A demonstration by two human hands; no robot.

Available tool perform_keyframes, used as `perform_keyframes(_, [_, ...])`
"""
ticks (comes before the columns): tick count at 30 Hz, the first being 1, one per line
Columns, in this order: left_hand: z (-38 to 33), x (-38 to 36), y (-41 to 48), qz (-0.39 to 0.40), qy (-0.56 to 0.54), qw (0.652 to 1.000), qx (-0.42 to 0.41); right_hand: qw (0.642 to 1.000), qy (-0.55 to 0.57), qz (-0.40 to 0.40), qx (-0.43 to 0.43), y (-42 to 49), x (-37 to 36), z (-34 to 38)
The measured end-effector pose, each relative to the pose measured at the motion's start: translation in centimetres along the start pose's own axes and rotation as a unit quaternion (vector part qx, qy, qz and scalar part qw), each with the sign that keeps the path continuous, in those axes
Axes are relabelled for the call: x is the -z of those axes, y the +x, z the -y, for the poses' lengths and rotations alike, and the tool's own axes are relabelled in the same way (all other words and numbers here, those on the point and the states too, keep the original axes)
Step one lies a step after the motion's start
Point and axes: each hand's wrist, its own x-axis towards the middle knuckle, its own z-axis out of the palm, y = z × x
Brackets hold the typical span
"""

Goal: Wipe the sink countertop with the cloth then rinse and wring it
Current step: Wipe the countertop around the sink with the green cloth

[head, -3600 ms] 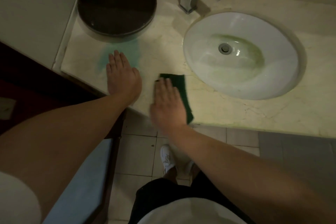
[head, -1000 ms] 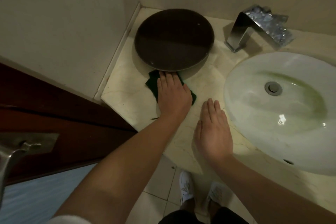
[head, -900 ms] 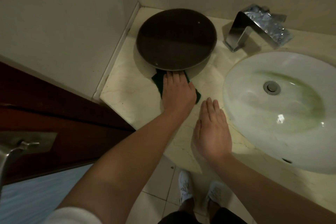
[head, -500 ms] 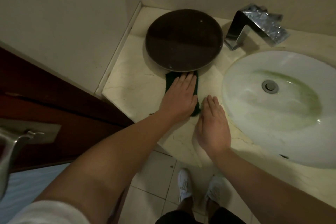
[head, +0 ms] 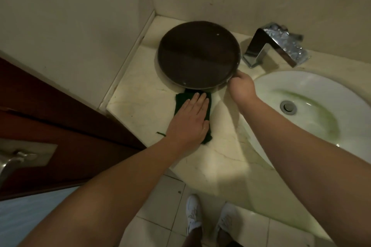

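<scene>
A dark green cloth (head: 181, 97) lies flat on the cream marble countertop (head: 140, 94), its far edge tucked just under the round dark tray (head: 197, 55). My left hand (head: 189, 121) presses on the cloth with straight fingers. My right hand (head: 242, 86) grips the tray's near right rim, and that side of the tray looks slightly raised. The white oval sink (head: 313, 114) to the right has a green stain around its drain (head: 288, 107).
A chrome tap (head: 275, 46) stands behind the sink. Walls close the counter at the left and back. A dark wooden door (head: 50, 118) with a metal handle (head: 12, 162) sits to the left. My white shoes (head: 193, 214) stand on the tiled floor below.
My right hand left the countertop in front of the sink and took hold of the tray's rim. My left hand with the cloth slid a little to the right under the tray's edge.
</scene>
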Motion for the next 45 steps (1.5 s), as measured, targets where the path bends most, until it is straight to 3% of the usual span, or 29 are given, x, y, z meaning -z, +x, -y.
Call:
perform_keyframes(7, [-0.3, 0.1, 0.2, -0.005, -0.002, 1.000, 0.022, 0.995, -0.033, 0.086, 0.026, -0.8, -2.2, -0.8])
perform_keyframes(11, [-0.5, -0.2, 0.3, -0.005, -0.006, 0.999, 0.047, 0.986, -0.139, -0.007, 0.087, -3.4, -0.3, -3.3])
perform_keyframes(15, [-1.0, -0.3, 1.0, -0.019, -0.018, 0.991, 0.128, 0.952, -0.253, -0.081, 0.149, -8.9, 2.1, -9.3])
perform_keyframes(20, [-2.9, 0.0, 2.1, -0.032, -0.019, 0.975, 0.217, 0.882, -0.425, -0.046, 0.201, -12.2, 2.5, -15.3])
perform_keyframes(23, [-4.1, -0.1, 3.6, -0.039, -0.029, 0.973, 0.228, 0.861, -0.453, -0.034, 0.230, -12.1, 2.3, -15.3])
perform_keyframes(35, [-5.1, -0.3, 8.4, -0.013, -0.011, 0.998, 0.065, 0.869, -0.428, -0.027, 0.247, -11.7, 2.4, -15.4])
perform_keyframes(40, [-6.7, -0.3, 7.8, 0.048, 0.010, 0.995, -0.083, 0.882, -0.401, -0.035, 0.246, -11.7, 2.5, -15.7])
perform_keyframes(45, [-5.1, -0.2, 3.5, 0.051, 0.013, 0.993, -0.109, 0.892, -0.376, -0.037, 0.248, -12.0, 2.9, -15.7])
